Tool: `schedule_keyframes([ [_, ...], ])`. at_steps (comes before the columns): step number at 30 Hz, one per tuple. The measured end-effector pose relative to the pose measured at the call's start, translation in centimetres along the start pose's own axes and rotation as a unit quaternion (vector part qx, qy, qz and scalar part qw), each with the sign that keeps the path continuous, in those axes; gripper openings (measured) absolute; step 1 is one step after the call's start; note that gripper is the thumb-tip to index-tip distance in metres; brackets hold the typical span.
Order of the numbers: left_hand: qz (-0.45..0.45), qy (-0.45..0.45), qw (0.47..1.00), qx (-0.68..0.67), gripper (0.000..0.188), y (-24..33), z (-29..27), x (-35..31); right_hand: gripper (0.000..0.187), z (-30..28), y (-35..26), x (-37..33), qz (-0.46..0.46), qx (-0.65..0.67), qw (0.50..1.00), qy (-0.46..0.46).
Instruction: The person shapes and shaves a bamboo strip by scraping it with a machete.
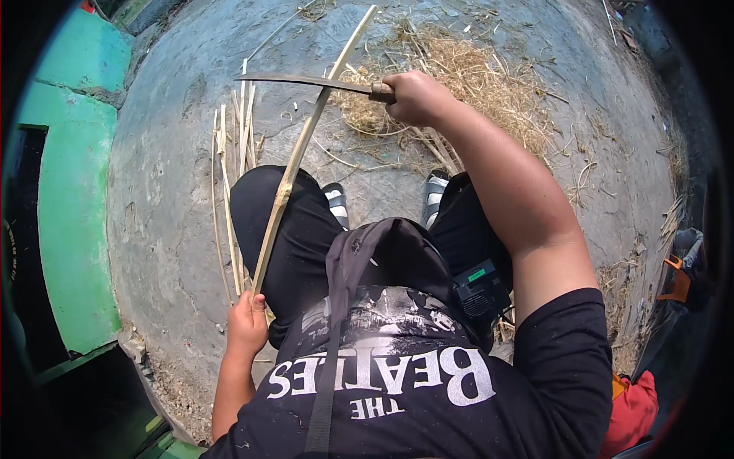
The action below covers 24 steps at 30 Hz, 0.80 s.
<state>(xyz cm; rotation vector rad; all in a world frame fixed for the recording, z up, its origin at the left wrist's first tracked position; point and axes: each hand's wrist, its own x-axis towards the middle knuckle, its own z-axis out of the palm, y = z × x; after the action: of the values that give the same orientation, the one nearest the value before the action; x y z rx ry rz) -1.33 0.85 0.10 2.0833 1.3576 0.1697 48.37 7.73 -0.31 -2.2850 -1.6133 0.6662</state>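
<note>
In the head view, the left hand was closed around the near end of a long pale strip, thumb laid along it, while the right hand was wrapped in a fist about the handle of a knife. From the left hand the strip ran out toward one o'clock, passing over the left thigh, its far end well beyond that hand. The knife pointed to nine o'clock from the right fist, so the strip lay just past the handle on that side, apart from the fist itself, with the blade crossing its upper part; whether the edge had bitten in could not be told. The work looked well under way but not finished: thin strips on the ground, toward twelve o'clock from the left hand, seemed to be pieces already cut, and a wide heap of pale shavings at about three o'clock from the right fist suggested much trimming done. What was left, by the look of it, was at least this one strip, which appeared thicker than those on the ground and had a knobbly joint partway along; how many others remained could not be judged. Farther out, a green wall stood at nine o'clock of the view and a red cloth near four o'clock
</note>
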Motion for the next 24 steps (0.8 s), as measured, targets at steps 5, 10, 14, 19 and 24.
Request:
schedule_keyframes([
  [5,-0.061,-0.071,0.994,-0.057,0.045,-0.3,-1.3,0.4,0.021,1.0,-1.4,-1.3,-0.086,-0.055,0.995,-0.010],
  [10,-0.031,-0.042,0.998,-0.016,0.046,-0.1,-0.5,-0.1,0.018,0.6,-1.0,-1.4,-0.128,-0.056,0.990,0.013],
  [14,-0.030,-0.044,0.998,-0.042,0.046,0.0,-0.8,0.9,0.021,0.6,1.2,0.0,-0.024,0.002,0.999,0.037],
  [19,-0.034,-0.038,0.999,-0.009,0.042,-0.2,-0.8,0.4,0.019,1.5,-2.7,-1.8,-0.164,-0.093,0.982,0.016],
  [24,0.004,-0.003,0.999,0.034,0.041,0.5,-0.6,0.5,0.020,0.7,0.1,0.6,-0.013,-0.015,0.999,0.026],
])
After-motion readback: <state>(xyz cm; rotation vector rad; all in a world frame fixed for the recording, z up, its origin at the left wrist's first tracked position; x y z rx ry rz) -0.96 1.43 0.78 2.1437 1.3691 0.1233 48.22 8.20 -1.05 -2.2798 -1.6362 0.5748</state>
